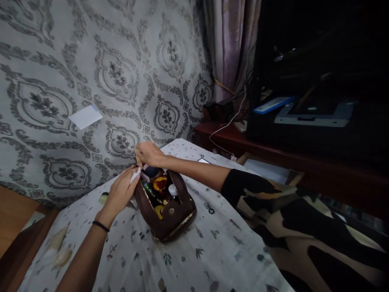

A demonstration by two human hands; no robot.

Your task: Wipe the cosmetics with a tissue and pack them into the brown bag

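Observation:
A dark brown zippered toiletry bag point(179, 217) stands unzipped on the patterned cloth. Inside it show an amber bottle point(160, 183), a white cap point(173, 190), a green bottle point(148, 190) and something yellow point(158, 211). My left hand point(122, 188) rests at the bag's far left corner, its thumb and fingers closed on a small white piece point(135, 175) that looks like folded tissue or paper. Just past the bag's far end, my right hand point(150, 154) is closed with the fingers curled down; what it grips, if anything, is hidden.
At the lower left lie a beige tube point(57, 239) and a clear round item point(63, 258). A yellow-green object point(103, 198) sits behind my left wrist. A phone-like item point(203, 161) lies beyond my right forearm. An open drawer point(267, 170) juts out at right, near a white cable point(231, 121).

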